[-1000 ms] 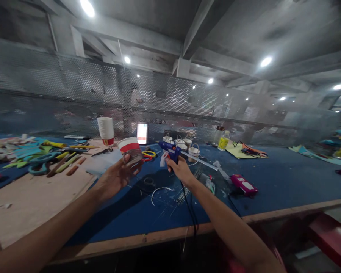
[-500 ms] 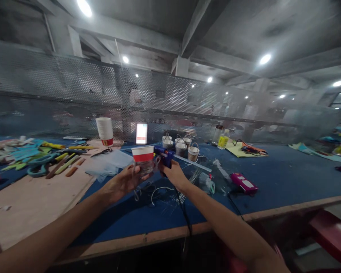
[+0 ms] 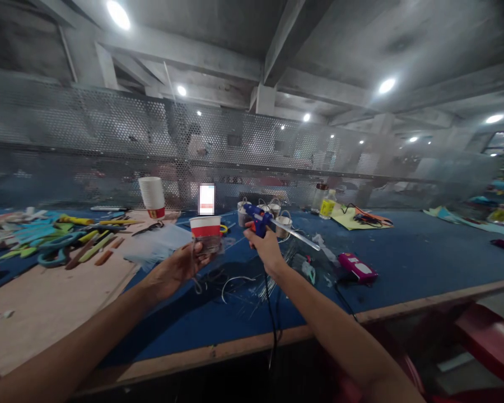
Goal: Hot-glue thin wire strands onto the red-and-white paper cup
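My left hand is closed around a paper cup with a white rim and a red band; its lower part is wrapped in greyish cord, and a loose end hangs down. In my right hand is a blue hot glue gun, a clear glue stick jutting from its back toward the right. The gun's nozzle points left and stands apart from the cup. Behind the gun are several small cups with looped handles, partly hidden by it.
A stack of white paper cups stands at the back left, near scissors and coloured scraps. Thin clear sticks and wire lie mid-table. To the right are a magenta device, a yellow-labelled bottle and yellow paper.
My right hand has drawn the glue gun away from the cup, to the right and slightly up. The left hand still holds the cup, nearly in place.
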Demonstrator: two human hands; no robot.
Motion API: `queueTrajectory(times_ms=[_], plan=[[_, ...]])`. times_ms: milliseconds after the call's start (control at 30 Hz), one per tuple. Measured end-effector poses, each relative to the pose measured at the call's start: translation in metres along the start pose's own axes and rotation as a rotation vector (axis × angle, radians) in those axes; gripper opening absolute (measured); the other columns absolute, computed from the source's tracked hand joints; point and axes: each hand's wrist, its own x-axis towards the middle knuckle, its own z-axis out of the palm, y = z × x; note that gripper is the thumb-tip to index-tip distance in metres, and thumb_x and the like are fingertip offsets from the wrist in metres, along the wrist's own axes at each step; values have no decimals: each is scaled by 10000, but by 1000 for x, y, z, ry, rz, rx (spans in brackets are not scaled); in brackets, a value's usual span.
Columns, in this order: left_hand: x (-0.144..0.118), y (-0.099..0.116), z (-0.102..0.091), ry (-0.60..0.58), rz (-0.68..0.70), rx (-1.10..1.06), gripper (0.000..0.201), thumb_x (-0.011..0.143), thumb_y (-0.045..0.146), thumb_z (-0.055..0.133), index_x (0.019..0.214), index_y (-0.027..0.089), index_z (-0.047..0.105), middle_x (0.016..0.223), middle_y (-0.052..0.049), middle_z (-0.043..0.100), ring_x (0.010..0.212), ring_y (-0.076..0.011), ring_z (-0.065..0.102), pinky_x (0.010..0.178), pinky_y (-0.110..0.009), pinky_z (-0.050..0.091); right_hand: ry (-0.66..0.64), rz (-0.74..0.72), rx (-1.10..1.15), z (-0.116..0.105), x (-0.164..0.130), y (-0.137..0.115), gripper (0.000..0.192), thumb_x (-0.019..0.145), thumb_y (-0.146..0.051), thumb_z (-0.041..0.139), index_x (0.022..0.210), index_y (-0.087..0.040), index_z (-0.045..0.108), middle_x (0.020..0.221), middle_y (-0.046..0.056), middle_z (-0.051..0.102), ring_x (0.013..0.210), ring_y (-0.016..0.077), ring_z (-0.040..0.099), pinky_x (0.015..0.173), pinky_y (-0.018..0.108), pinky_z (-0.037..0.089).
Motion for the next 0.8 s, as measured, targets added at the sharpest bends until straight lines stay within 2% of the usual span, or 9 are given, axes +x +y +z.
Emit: queueTrajectory(times_ms=[100, 167, 233, 367, 467, 567, 633, 800], plan=[[0, 1, -2, 38, -23, 46, 319, 898, 290, 761, 1181, 142, 771, 1258, -108, 797, 1192, -252, 722, 1097, -335, 518, 129, -51, 94, -13, 12, -5, 371, 714, -380, 773, 998, -163, 673, 706, -42, 597, 552, 91, 482, 559, 238, 425], [-2, 2, -2, 43, -67, 68, 341, 903, 311, 753, 1205, 153, 765, 1272, -114, 791, 1201, -267, 721, 1071, -339, 532, 149, -65, 131, -17, 15, -10, 377, 713, -388, 789, 989, -166, 659, 727, -28, 636, 544, 87, 500, 553, 234, 432], [-5, 3, 0, 26, -107, 66, 401, 902, 336, 752, 1263, 161, 741, 1315, -132, 771, 1232, -287, 708, 1080, -362, 524, 94, -41, 149, -17, 13, -13, 400, 726, -416, 798, 1006, -173, 647, 815, 8, 708, 540, 86, 537, 547, 233, 447], [-9, 6, 6, -56, -113, 19, 514, 868, 368, 788, 1326, 149, 705, 1379, -161, 731, 1303, -330, 661, 1156, -424, 462, -118, 98, 179, -2, -3, -11, 458, 747, -483, 818, 1051, -199, 627, 982, 48, 765, 542, 103, 629, 579, 257, 521], [-9, 5, 9, -108, -86, -16, 545, 849, 374, 807, 1330, 143, 698, 1379, -160, 730, 1320, -342, 646, 1176, -452, 444, -236, 189, 199, 10, -13, -3, 492, 744, -517, 833, 1068, -212, 624, 935, 37, 764, 578, 143, 678, 625, 296, 566], [-8, 3, 9, -144, -75, -38, 507, 862, 370, 796, 1309, 148, 708, 1381, -155, 728, 1304, -338, 655, 1135, -448, 488, -230, 176, 129, 13, -15, 2, 487, 740, -524, 833, 1051, -205, 635, 829, 17, 732, 617, 164, 680, 624, 295, 558], [-7, 2, 10, -111, -80, -14, 426, 882, 347, 781, 1261, 158, 734, 1353, -142, 745, 1253, -316, 688, 1064, -411, 546, -177, 109, 54, 11, -13, 3, 464, 756, -531, 809, 1035, -196, 651, 763, -7, 683, 577, 142, 629, 583, 273, 527], [-3, 2, 8, 134, -25, 84, 387, 811, 283, 861, 1166, 157, 769, 1186, -117, 810, 981, -222, 769, 896, -305, 607, -129, -5, -58, 4, -13, -7, 479, 823, -571, 742, 1098, -181, 704, 615, -60, 520, 494, 98, 455, 494, 237, 406]])
